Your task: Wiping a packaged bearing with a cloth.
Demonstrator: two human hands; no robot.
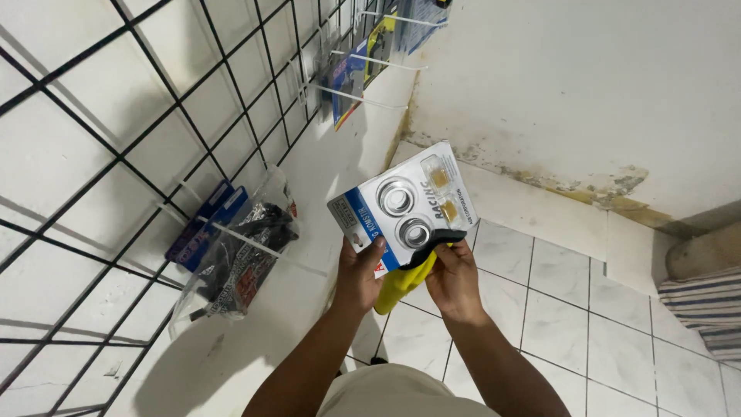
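Note:
A blister pack (405,202) on a white and blue card holds two round metal rings and two small yellow pieces. My left hand (359,272) grips its lower left corner, thumb on the front. My right hand (453,276) is closed on a yellow cloth with a black edge (401,279) pressed against the pack's lower edge. I hold both in front of me, above the tiled floor.
A black wire grid (116,154) covers the white wall on the left. White hooks on it carry blue carded packs (204,224), a clear bag of black parts (247,259) and more packs higher up (363,66). A striped cloth (706,309) lies at the right.

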